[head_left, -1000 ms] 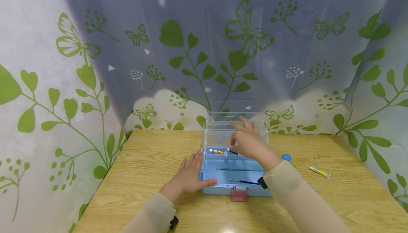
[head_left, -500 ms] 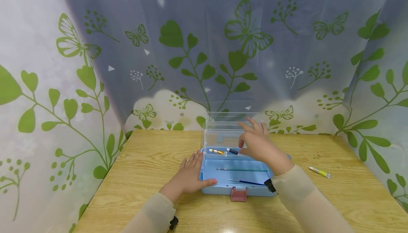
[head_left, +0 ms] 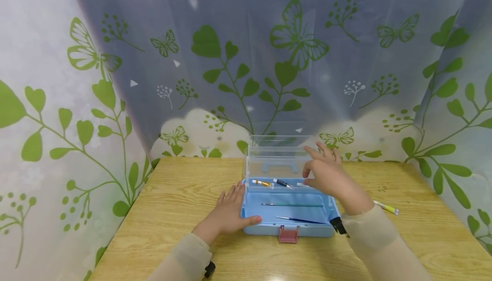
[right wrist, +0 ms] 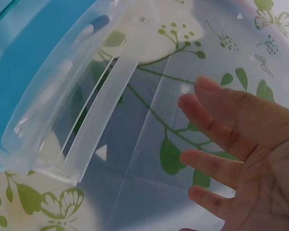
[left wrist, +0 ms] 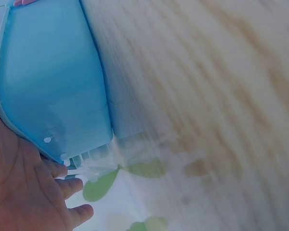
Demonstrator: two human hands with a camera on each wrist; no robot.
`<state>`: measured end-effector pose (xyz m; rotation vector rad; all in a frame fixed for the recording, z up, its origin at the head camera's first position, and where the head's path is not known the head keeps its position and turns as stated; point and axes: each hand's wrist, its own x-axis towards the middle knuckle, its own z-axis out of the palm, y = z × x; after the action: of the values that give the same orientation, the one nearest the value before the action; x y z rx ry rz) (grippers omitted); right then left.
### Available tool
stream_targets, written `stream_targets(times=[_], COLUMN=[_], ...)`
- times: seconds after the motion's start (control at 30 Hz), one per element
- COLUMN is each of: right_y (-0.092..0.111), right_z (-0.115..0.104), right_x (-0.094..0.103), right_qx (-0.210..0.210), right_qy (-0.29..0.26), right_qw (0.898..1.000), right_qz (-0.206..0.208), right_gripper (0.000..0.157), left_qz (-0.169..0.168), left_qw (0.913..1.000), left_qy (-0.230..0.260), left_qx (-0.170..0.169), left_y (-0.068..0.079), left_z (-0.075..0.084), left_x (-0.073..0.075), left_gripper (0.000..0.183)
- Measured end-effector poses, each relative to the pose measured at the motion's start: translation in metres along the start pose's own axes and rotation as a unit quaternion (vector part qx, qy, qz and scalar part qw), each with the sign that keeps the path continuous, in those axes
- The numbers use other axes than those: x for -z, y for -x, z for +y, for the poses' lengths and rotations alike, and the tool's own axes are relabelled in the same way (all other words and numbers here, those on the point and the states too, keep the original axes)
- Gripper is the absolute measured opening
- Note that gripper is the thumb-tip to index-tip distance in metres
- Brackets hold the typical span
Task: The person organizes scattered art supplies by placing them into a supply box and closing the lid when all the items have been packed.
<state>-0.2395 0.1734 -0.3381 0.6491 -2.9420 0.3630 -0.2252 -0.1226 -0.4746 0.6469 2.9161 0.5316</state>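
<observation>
A light blue box (head_left: pixel 263 230) with a pink latch (head_left: pixel 288 234) stands with its clear lid raised. My left hand (head_left: pixel 226 215) rests along its left end, fingers fairly straight and thumb at the front rim; in the left wrist view the palm lies by the blue wall (left wrist: pixel 53 82). A gold paint tube (head_left: pixel 262 183), a dark paint tube (head_left: pixel 282 183) and a whitish tube (head_left: pixel 303 185) lie in the clear upper tray. Over the tray's right end hovers my right hand (head_left: pixel 331 180), its fingers loosely bent and holding nothing in the right wrist view.
Inside the box's bottom lie a green paintbrush (head_left: pixel 292 205) and a dark blue paintbrush (head_left: pixel 301 219). A yellow paint tube (head_left: pixel 387 208) is on the wooden table (head_left: pixel 184 187) to the right. A patterned curtain (head_left: pixel 230 80) hangs behind.
My right hand has moved right along the tray, leaving the dark tube in plain sight and uncovering the whitish one. The round blue item at the right is now hidden. My left hand stays put.
</observation>
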Motion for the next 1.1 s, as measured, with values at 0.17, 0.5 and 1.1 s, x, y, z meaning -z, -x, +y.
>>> stream_targets(times=[0.17,0.5,1.1], right_y=[0.008,0.023,0.050], right_z=[0.010,0.029,0.071], right_x=[0.001,0.001,-0.005], right_qx=[-0.013,-0.031,-0.055], right_qy=[-0.002,-0.021,-0.051], right_qw=[1.000,0.999,0.997], right_qz=[-0.001,0.003,0.003], right_gripper=[0.019,0.014,0.012], left_qz=[0.001,0.002,0.001], left_qw=[1.0000,1.0000,1.0000], left_qy=[-0.001,-0.005,0.003], left_qx=[0.001,0.002,-0.001], left_y=[0.000,0.000,0.000], left_z=[0.000,-0.001,-0.002], left_x=[0.000,-0.001,-0.001], left_gripper=[0.114,0.115,0.114])
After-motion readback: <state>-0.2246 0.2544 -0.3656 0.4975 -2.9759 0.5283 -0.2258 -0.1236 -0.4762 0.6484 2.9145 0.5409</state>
